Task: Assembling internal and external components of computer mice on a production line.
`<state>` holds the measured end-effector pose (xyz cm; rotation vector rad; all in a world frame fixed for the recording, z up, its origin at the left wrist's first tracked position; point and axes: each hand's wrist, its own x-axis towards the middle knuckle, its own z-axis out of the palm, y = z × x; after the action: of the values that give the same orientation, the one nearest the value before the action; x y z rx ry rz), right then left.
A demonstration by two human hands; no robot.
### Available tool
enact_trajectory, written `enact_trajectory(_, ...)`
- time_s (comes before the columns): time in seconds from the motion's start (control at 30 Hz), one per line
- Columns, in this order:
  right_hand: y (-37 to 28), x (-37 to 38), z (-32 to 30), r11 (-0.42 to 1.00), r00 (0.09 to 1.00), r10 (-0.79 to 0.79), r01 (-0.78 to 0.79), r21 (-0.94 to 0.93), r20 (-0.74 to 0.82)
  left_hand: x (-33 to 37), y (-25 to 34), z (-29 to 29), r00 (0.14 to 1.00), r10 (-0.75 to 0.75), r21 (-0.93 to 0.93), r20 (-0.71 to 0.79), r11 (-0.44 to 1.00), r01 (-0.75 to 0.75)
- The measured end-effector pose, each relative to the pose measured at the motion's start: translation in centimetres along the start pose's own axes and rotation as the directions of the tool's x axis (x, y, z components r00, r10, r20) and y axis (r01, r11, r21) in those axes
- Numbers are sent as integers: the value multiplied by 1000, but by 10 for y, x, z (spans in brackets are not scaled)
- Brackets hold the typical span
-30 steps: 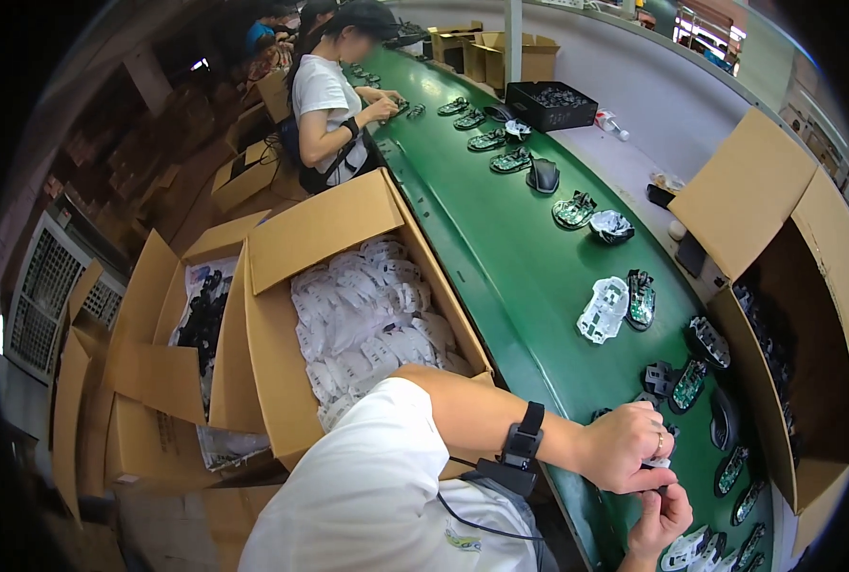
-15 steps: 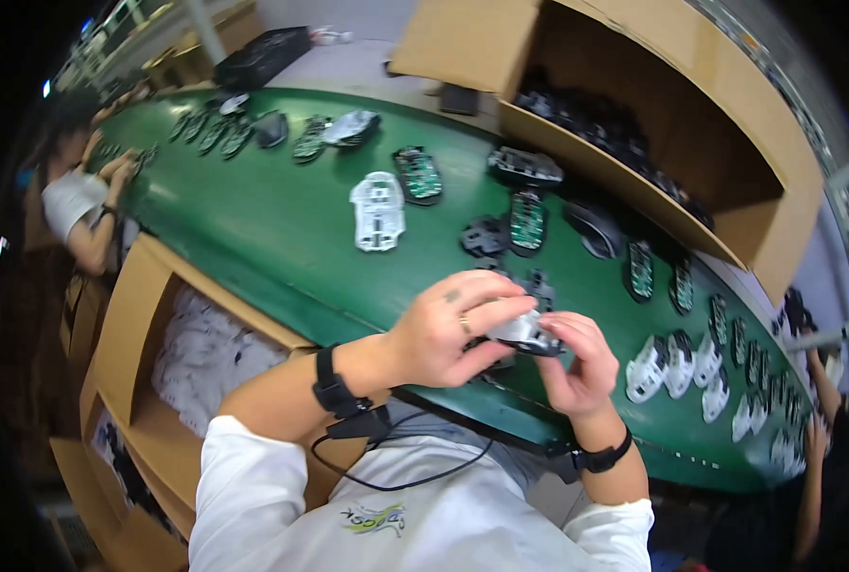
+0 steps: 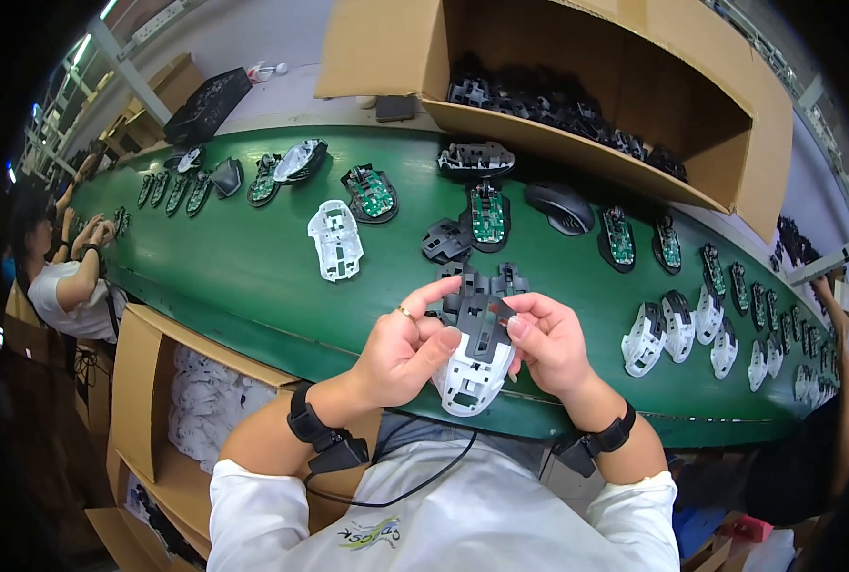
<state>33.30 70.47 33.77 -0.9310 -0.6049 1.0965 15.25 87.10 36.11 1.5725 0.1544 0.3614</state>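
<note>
Over the near edge of the green table [image 3: 253, 257], the person's left hand [image 3: 398, 357] grips the left side of a white shell [image 3: 470, 383] fitted with a black cover piece [image 3: 482, 329]. The right hand [image 3: 548, 345] pinches its right side, thumb close to the fingers. Farther back on the table lie a loose white frame [image 3: 336, 240] and a black base with a green circuit board [image 3: 488, 214]. An open cardboard box [image 3: 382, 52] (dark parts heaped inside) stands along the table's far edge.
</note>
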Motion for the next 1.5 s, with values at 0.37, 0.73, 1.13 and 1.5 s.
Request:
enact_trajectory(0.37,0,15,-7,989,981,-135,125,-78,-139,9,11,-25,982,177,365,-60,920,-143)
enact_trajectory(0.73,-60,3,-52,-109,862,-493,76,-991,120,17,0,-112,900,-85,852,-428,294,433)
enact_trajectory(1.13,-24,19,-2,-152,925,-174,314,-937,338,20,-10,-101,920,65,850,-387,412,329)
enact_trajectory(1.5,-38,17,9,491,880,-376,-76,-868,-290,18,7,-97,735,577,910,-356,394,131)
